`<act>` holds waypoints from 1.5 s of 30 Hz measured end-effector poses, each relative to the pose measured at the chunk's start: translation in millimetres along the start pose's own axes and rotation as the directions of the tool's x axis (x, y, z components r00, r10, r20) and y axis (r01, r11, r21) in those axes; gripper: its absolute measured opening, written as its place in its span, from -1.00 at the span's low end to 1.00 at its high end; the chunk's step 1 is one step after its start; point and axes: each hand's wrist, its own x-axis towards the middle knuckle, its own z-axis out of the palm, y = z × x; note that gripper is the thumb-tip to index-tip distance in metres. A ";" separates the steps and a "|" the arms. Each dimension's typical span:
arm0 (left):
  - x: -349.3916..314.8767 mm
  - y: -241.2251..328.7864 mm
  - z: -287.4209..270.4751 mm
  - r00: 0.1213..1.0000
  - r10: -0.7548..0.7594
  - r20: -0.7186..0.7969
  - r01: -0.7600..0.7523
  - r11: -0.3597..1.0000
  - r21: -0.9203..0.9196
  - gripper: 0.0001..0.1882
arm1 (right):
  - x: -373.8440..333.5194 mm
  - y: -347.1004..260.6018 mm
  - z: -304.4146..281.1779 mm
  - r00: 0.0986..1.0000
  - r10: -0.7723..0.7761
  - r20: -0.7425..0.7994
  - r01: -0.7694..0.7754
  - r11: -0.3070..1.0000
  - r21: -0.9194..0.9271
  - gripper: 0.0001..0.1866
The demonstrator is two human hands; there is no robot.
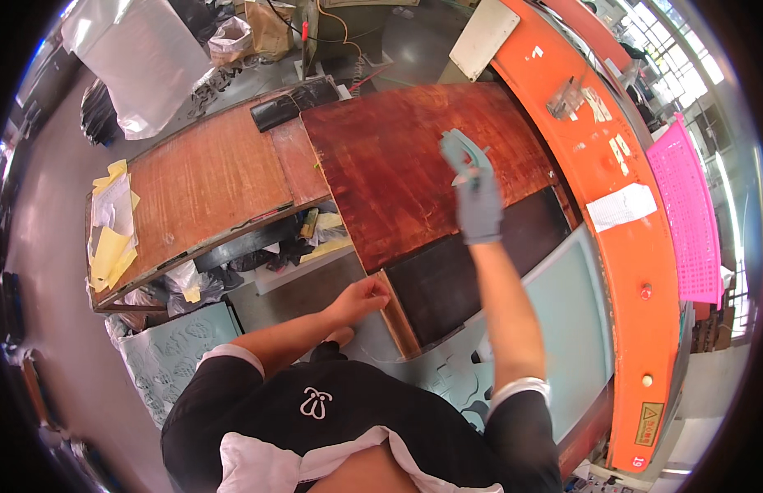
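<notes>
The gloved right hand (480, 205) is closed around the near end of a curved grey-green piece (457, 149), above the middle of the red-brown cutting board (381, 172) and a little toward its right edge. Motion blur hides whether the piece touches the surface. The bare left hand (361, 300) is loosely curled by the board's near left corner, beside the wood strip along the left edge of the black panel (472, 275); I cannot tell whether its fingers pinch anything.

To handle this well, I would keep the piece level, grip it by its outer side so the outline stays in sight, and set it down flat rather than on one end. Both hands should stay clear of the orange press beam (628, 287) beyond the board's right edge.

The piece looks slim and rounded, with a looped outline and a paler rim along its right side. Its colour is close to the pale green sheet (566, 308) near the beam; its material is unclear.
</notes>
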 end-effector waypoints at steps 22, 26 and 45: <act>142.3 56.1 -10.5 0.704 0.710 0.000 -0.157 0.156 0.975 -0.82 | -355.0 27.6 -319.0 0.578 0.771 -0.266 -0.814 0.521 -0.258 -0.62; 160.6 49.2 -20.8 0.792 0.611 0.017 0.013 -0.044 0.999 -0.78 | -362.3 16.5 -306.8 0.581 0.769 -0.268 -0.809 0.583 -0.082 -0.66; 229.7 64.9 -8.1 0.768 0.611 0.194 -0.154 -0.117 0.981 -0.45 | -242.1 28.9 -141.2 0.938 0.323 0.125 -0.231 0.852 -0.470 -0.65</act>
